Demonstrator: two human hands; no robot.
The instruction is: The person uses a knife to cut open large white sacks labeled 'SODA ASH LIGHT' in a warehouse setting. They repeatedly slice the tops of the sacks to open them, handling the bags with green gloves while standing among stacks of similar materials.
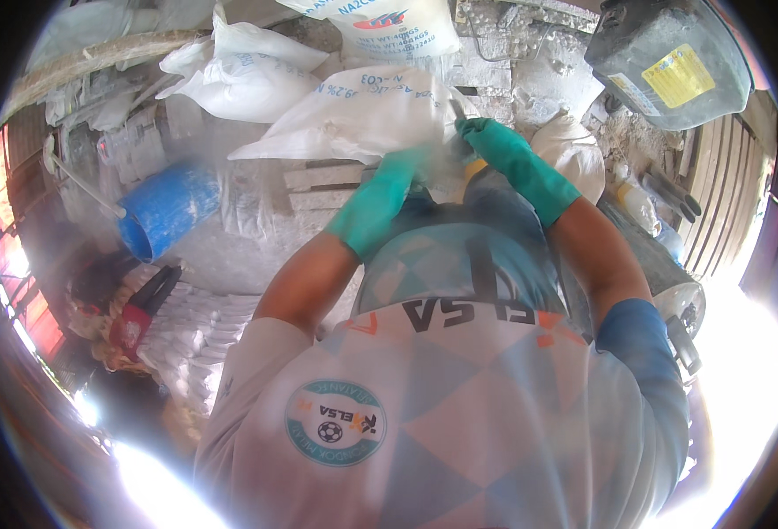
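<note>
– Where is the white sack (353, 110)?
– In upper centre of the frame.
– And each grip?
– The right hand (492, 143) is closed around a thin grey object (457, 108); the left hand (396, 175) is blurred near the sack, its grip I cannot tell.

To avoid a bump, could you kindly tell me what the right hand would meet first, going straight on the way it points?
Probably the white sack just ahead and to the left of the right hand; depth is unclear, so they may already touch.
</note>
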